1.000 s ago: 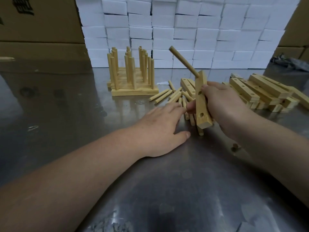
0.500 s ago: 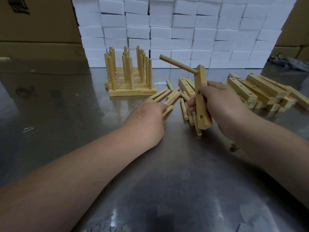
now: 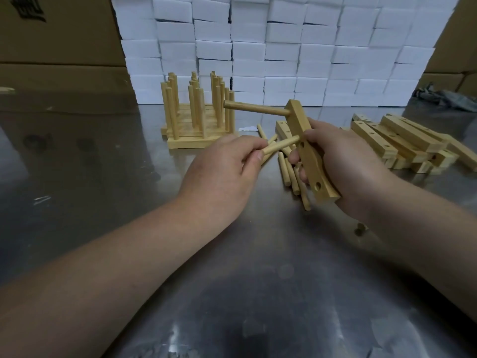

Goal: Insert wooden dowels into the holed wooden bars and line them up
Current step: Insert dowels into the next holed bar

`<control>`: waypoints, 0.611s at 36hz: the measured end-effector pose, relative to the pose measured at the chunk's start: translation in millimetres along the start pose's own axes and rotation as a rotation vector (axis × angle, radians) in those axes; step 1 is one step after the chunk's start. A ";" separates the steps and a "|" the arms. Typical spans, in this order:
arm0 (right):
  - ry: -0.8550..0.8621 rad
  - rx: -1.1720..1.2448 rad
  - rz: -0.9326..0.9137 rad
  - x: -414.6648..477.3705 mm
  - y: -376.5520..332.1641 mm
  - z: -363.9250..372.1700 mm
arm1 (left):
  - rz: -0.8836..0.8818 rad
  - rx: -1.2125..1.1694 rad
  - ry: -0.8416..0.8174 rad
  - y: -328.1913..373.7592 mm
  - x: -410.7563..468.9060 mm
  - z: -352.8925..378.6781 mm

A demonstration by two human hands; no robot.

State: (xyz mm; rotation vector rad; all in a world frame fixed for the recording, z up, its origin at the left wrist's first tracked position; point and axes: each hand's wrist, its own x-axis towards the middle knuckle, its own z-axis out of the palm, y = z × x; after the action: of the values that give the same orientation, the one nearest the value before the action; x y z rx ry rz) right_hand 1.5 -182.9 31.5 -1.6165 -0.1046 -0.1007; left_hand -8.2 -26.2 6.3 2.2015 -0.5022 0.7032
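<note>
My right hand (image 3: pixel 346 166) grips a holed wooden bar (image 3: pixel 308 156) held up on end above the table. One dowel (image 3: pixel 255 108) sticks out of its top hole, pointing left. My left hand (image 3: pixel 224 171) pinches a second dowel (image 3: pixel 281 145) whose right tip meets the bar at its middle hole. An open hole shows near the bar's lower end. Loose dowels (image 3: pixel 290 174) lie on the table under the hands. Finished bars with upright dowels (image 3: pixel 198 120) stand lined up at the back.
A pile of bare holed bars (image 3: pixel 402 143) lies at the right. The table is shiny metal (image 3: pixel 258 293). A wall of white boxes (image 3: pixel 284 52) rises behind, with cardboard boxes (image 3: pixel 56 47) at the left and a small wood scrap (image 3: pixel 360 229) near my right wrist.
My left hand picked a dowel from the loose pile, lifted it, and brought its tip to the bar's middle hole. My right hand tilted the bar so the top dowel points more level.
</note>
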 end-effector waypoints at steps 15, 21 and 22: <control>0.021 -0.057 0.005 0.0 -1.6 -0.3 | -0.032 -0.150 -0.092 -0.9 -4.6 -1.5; -0.058 -0.090 -0.018 -5.7 -4.7 1.3 | -0.050 -0.196 -0.107 -0.6 -3.5 -4.1; -0.071 -0.090 -0.026 -6.8 -5.1 2.1 | -0.048 -0.187 -0.099 0.1 -3.2 -4.5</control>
State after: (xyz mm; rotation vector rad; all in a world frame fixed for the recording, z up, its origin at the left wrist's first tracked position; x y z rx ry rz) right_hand -5.8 -180.5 35.6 -1.7095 -0.1785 -0.0689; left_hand -12.2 -22.4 6.8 2.0719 -0.5408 0.5031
